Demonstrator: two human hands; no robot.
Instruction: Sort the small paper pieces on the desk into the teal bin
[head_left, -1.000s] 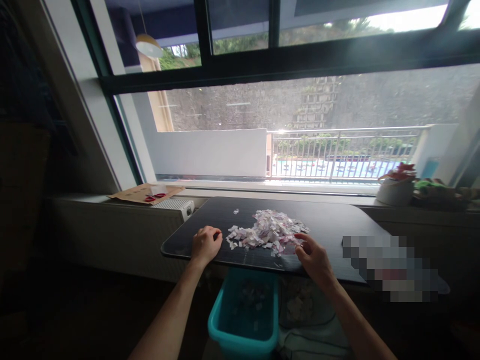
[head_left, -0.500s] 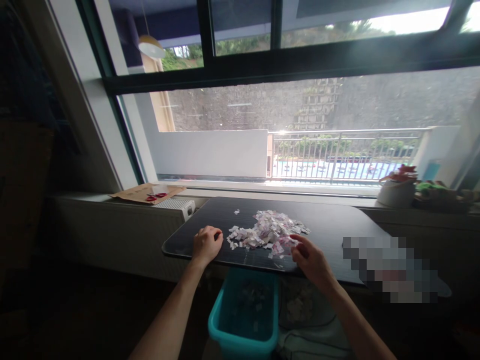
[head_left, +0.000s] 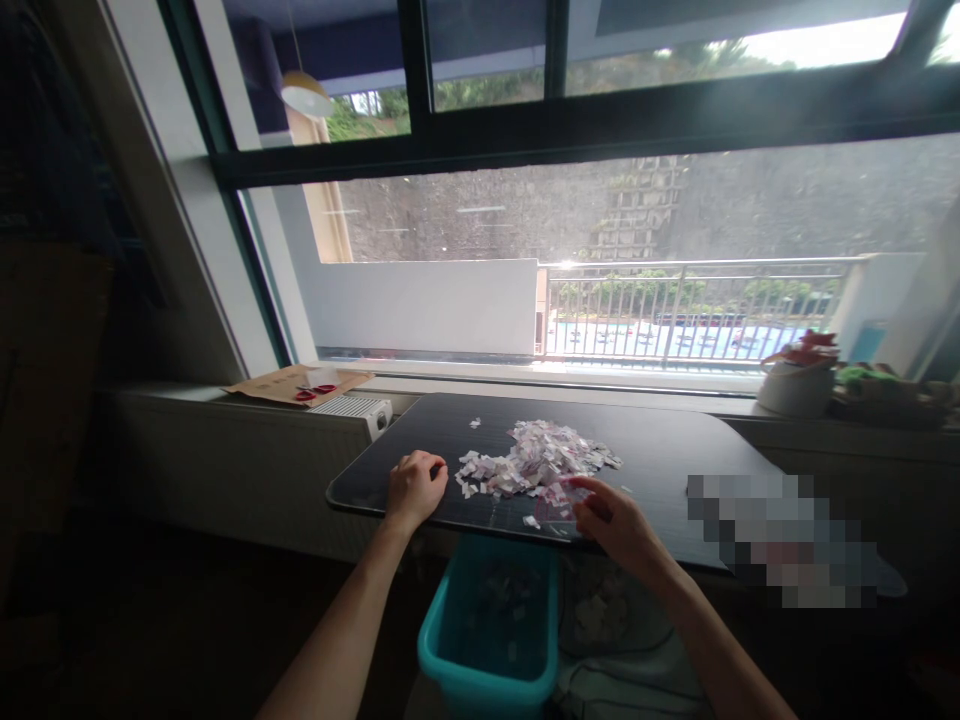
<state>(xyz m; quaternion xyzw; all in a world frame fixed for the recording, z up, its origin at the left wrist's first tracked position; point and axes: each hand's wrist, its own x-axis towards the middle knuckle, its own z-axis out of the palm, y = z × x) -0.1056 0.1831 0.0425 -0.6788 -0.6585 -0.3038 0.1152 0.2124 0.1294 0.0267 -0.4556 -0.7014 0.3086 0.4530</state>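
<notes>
Heap of small paper scraps (head_left: 551, 450) on a black desk (head_left: 667, 440), with a grip at either side.
Just left of the heap, the left grip (head_left: 417, 487) is curled into a loose fist; at the heap's near right edge, the right grip (head_left: 609, 515) has its index finger stretched to pink-tinged scraps (head_left: 556, 494), and whether it pinches any I cannot tell. A turquoise bin (head_left: 491, 695) stands below the heap; red-handled scissors (head_left: 306, 395) lie well to its left.

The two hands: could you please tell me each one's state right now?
Left hand: loosely curled over the table; any contents hidden.
Right hand: partly bent by the paper scraps; whether holding any cannot be told.
</notes>
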